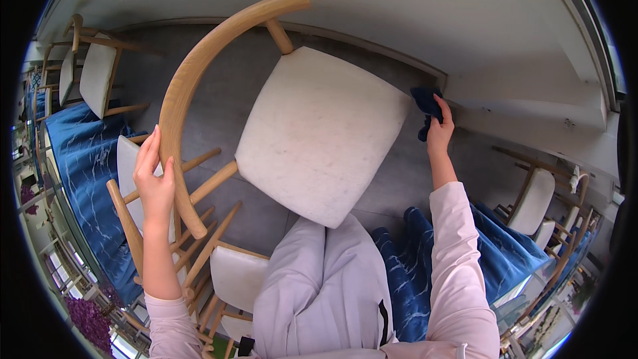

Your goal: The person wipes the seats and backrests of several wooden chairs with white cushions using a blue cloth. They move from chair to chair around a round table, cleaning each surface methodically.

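A wooden armchair with a curved top rail (182,85) and an off-white padded seat (321,134) stands before me, turned at an angle. Faint smudges mark the seat, and its near corner lies close to my knees. My left hand (155,174) rests against the outside of the curved rail, thumb near its upper face and fingers along its side. Out to the right, beyond the seat's right corner, my right hand (441,122) holds a bunched dark blue cloth (426,102). The chair's legs are mostly hidden beneath the seat.
A pale wall (349,0) with a skirting runs behind the chair. At the left are a table under a blue marbled cloth (84,159) and several wooden chairs. Another blue-clothed table (508,254) and more chairs stand at the right. A pale-seated chair (237,274) is beside my legs.
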Tool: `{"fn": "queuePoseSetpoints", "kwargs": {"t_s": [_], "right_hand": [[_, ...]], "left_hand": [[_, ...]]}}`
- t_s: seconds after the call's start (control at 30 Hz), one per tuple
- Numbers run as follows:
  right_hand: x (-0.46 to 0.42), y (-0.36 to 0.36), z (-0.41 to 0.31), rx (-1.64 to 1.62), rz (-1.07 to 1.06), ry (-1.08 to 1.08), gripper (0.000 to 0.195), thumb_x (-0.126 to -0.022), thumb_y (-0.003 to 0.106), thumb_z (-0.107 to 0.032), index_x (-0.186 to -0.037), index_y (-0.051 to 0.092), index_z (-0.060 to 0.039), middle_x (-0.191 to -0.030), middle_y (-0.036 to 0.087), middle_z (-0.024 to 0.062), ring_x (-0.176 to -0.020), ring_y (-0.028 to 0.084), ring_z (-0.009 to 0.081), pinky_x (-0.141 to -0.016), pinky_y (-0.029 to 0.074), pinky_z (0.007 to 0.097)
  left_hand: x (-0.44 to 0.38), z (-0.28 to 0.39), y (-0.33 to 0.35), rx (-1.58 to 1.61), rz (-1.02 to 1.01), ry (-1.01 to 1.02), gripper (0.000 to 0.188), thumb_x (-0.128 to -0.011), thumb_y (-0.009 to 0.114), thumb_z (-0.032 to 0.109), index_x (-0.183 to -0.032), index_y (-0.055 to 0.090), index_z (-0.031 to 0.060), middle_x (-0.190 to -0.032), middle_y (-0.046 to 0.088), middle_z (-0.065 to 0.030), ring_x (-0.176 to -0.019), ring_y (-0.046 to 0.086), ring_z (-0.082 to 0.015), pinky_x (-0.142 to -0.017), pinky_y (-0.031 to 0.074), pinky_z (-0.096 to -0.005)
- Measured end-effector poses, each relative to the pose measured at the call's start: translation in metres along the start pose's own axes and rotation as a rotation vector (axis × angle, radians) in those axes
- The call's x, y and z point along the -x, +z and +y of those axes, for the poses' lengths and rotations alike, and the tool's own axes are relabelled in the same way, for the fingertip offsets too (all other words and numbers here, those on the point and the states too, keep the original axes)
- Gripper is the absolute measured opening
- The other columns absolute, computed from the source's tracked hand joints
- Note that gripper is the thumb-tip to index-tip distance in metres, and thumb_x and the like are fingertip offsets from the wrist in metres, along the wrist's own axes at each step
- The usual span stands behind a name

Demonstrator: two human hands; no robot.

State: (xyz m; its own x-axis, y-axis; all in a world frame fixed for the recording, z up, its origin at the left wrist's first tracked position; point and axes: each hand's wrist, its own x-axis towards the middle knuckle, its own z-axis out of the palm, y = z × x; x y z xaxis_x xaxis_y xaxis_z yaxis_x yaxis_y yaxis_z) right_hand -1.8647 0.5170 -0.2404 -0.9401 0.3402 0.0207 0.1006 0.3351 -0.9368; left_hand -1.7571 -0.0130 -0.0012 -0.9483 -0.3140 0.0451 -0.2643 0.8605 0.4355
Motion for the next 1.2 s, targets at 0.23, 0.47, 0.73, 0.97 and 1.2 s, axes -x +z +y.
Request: {"fn": "queuePoseSetpoints", "kwargs": {"t_s": [0.23, 0.47, 0.73, 0.97, 1.2], "right_hand": [[0.094, 0.084, 0.012, 0.422, -0.075, -0.112, 0.055, -0.071, 0.053, 0.014, -0.116, 0.068, -0.0143, -0.128, 0.055, 0.0092, -0.127, 0.043, 0.0337, -0.108, 0.033, 0.0429], [0.344, 0.067, -0.023, 0.304, -0.705, -0.118, 0.047, -0.071, 0.056, 0.008, -0.108, 0.073, -0.0155, -0.123, 0.061, 0.0053, -0.122, 0.050, 0.0311, -0.104, 0.036, 0.0439], [0.094, 0.088, -0.072, 0.012, -0.159, 0.057, 0.056, -0.078, 0.044, 0.015, -0.121, 0.068, -0.0099, -0.131, 0.058, 0.0153, -0.123, 0.054, 0.0320, -0.106, 0.039, 0.0353], [0.075, 0.157, -0.024, 0.557, -0.084, -0.151, 0.055, -0.078, 0.054, 0.012, -0.126, 0.062, -0.0128, -0.136, 0.051, 0.0111, -0.128, 0.040, 0.0354, -0.107, 0.028, 0.0487], [0.320, 0.137, -0.041, 0.454, -0.801, -0.315, 0.052, -0.074, 0.061, 0.003, -0.122, 0.067, -0.0167, -0.130, 0.056, 0.0059, -0.126, 0.045, 0.0308, -0.103, 0.032, 0.0463]], "left_hand": [[-0.002, -0.013, -0.001, 0.040, -0.047, 0.023, 0.064, -0.081, 0.063, -0.013, -0.139, 0.055, 0.0127, -0.138, 0.055, -0.0092, -0.125, 0.056, -0.0240, -0.096, 0.054, -0.0357], [-0.005, -0.005, 0.000, 0.009, -0.085, 0.038, 0.062, -0.082, 0.063, -0.011, -0.140, 0.054, 0.0107, -0.138, 0.055, -0.0106, -0.124, 0.056, -0.0247, -0.096, 0.055, -0.0361], [0.000, -0.015, -0.010, -0.070, -0.082, 0.057, 0.062, -0.084, 0.063, -0.009, -0.141, 0.053, 0.0112, -0.140, 0.054, -0.0110, -0.126, 0.055, -0.0249, -0.096, 0.054, -0.0354], [-0.004, -0.010, -0.005, 0.008, -0.074, 0.047, 0.062, -0.082, 0.064, -0.011, -0.139, 0.054, 0.0096, -0.136, 0.056, -0.0121, -0.123, 0.057, -0.0252, -0.095, 0.055, -0.0344], [-0.005, 0.001, -0.001, -0.017, -0.051, 0.064, 0.062, -0.079, 0.064, -0.014, -0.137, 0.056, 0.0059, -0.131, 0.059, -0.0145, -0.119, 0.060, -0.0279, -0.095, 0.055, -0.0359]]}}
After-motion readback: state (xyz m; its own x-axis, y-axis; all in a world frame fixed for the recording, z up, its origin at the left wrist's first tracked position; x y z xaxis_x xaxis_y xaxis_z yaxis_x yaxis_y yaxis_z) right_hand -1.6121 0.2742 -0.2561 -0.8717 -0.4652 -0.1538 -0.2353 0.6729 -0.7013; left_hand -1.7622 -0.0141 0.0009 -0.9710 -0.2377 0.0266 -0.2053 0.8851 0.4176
